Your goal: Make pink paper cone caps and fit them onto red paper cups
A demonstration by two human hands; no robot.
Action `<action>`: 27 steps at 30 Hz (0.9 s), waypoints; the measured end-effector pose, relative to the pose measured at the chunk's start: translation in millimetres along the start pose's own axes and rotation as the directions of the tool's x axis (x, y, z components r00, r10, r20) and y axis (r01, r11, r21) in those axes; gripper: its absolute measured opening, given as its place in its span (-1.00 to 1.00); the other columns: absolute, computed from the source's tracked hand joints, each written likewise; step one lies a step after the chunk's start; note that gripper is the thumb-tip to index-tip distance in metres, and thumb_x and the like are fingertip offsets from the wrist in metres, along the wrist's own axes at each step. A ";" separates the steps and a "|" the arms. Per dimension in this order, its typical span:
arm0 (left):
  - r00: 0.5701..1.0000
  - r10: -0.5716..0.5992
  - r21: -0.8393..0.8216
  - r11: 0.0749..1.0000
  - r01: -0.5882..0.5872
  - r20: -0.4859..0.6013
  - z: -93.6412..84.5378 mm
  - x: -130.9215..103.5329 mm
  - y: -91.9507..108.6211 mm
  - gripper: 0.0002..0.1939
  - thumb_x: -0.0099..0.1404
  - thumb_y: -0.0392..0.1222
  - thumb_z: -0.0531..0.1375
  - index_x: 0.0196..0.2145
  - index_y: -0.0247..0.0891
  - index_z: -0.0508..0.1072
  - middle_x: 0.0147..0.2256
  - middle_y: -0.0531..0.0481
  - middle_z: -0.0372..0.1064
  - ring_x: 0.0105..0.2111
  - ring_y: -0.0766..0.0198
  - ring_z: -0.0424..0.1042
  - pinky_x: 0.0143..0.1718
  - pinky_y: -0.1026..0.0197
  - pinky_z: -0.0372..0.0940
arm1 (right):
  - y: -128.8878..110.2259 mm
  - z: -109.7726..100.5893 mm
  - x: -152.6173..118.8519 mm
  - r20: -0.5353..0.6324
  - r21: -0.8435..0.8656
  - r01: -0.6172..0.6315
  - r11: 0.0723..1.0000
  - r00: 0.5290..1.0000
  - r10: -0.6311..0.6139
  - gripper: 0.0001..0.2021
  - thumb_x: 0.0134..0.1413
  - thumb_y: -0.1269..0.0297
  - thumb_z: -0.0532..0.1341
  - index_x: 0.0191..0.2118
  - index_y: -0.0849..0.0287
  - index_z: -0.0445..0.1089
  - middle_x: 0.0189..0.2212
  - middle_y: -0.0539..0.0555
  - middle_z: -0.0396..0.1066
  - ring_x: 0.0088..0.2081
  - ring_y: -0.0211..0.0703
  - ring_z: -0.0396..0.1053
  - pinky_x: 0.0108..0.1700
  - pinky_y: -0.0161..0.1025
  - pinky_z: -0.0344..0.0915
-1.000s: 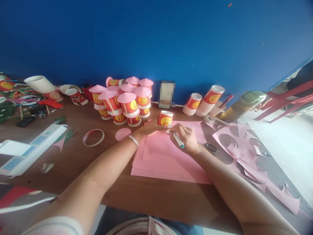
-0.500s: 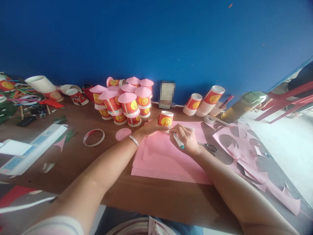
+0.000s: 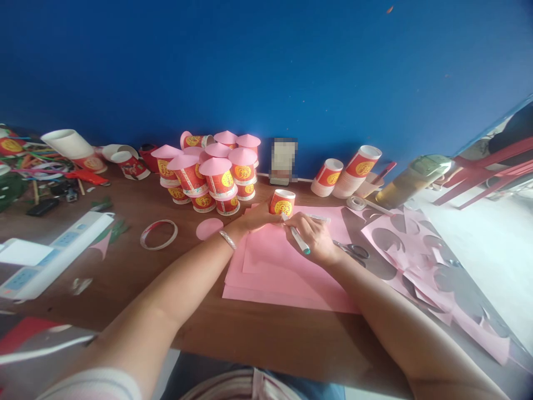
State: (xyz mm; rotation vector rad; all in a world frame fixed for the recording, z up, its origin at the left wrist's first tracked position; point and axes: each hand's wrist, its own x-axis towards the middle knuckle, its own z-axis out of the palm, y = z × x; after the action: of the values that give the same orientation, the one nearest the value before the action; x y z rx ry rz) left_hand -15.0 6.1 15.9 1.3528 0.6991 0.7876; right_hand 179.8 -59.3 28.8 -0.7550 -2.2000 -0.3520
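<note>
My left hand (image 3: 259,218) is closed on the lower left side of a red paper cup (image 3: 283,203) with a yellow emblem; its white rim faces up. In my right hand (image 3: 312,236) is a white marker (image 3: 298,239) with a green end, its tip at the front of the cup near the emblem. Under both hands lie pink paper sheets (image 3: 283,278). Another pale pen (image 3: 320,219) lies just beyond my right hand. Scissors (image 3: 353,251) rest to the right of that hand, partly hidden by it.
Red cups with pink cone tops (image 3: 219,173) stand stacked at back left. A phone (image 3: 283,161) leans on the wall. Cup stacks (image 3: 358,169) and a bottle (image 3: 412,178) stand at back right. Cut pink scraps (image 3: 416,261), a tape roll (image 3: 159,234) and a power strip (image 3: 58,255) flank the sheets.
My right hand has shifted slightly left with the marker, whose tip is now higher and further left on the front of the cup. My left hand has stayed almost still.
</note>
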 end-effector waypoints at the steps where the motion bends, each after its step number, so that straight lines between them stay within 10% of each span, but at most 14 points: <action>1: 1.000 -0.007 -0.002 1.000 0.006 -0.003 0.1 0.2 0.0 -0.35 -0.03 -0.14 0.48 0.00 -0.27 0.39 -0.18 -0.02 0.41 -0.17 0.20 0.39 -0.17 0.17 0.32 | 0.4 0.1 -0.2 0.005 0.007 -0.004 1.000 1.000 0.004 -0.90 0.33 0.46 0.12 -0.20 0.14 0.34 -0.40 0.01 0.45 -0.45 -0.26 0.40 -0.43 -0.30 0.21; 27: 1.000 -0.002 0.089 0.996 0.000 0.018 -0.6 -0.6 -0.3 -0.33 0.05 -0.06 0.49 0.05 -0.26 0.37 -0.14 -0.05 0.43 -0.10 0.13 0.43 -0.13 0.12 0.37 | 0.9 0.0 0.8 -0.013 0.035 0.014 0.999 1.000 -0.014 -0.93 0.36 0.45 0.14 -0.14 0.15 0.31 -0.37 0.03 0.49 -0.43 -0.25 0.44 -0.43 -0.30 0.23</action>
State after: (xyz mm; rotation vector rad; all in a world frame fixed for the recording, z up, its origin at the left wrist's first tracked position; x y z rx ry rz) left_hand -15.8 5.9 15.5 1.4385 0.7277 0.7497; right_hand 179.9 -58.3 29.4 -0.7170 -2.1947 -0.3235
